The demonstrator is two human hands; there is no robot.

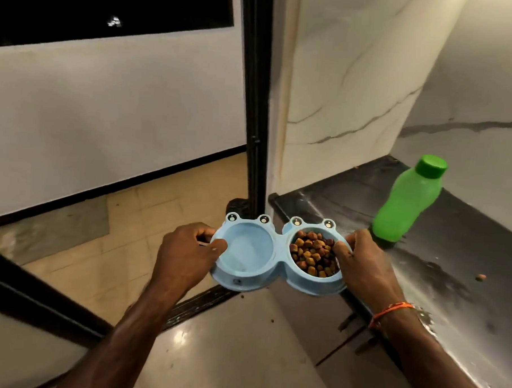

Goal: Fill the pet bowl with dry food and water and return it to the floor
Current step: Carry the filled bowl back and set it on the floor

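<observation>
Right now both arms reach forward from the bottom of the view, and the two hands hold one blue pet bowl (278, 255) between them, up in the air past the edge of the worktop (450, 290). The left hand (184, 255) grabs the left end. Its thumb lies over the rim and its fingers curl under the side. The right hand (363, 263) grabs the right end the same way, with its thumb tip touching the dry food (312, 253). Both grips are closed tight on the bowl. An orange string (390, 312) is tied round the right wrist.

The bowl has two round cups with little frog eyes at the far rim. The cup by the left grip looks pale and smooth; I cannot tell if it has water. The cup by the right grip is full of brown bits.

Just past the right grip a green bottle (408, 200) with its cap on stands on the worktop. One brown bit (480, 277) lies on the worktop to the right of that grip. The floor (123, 246) is below the left grip.
</observation>
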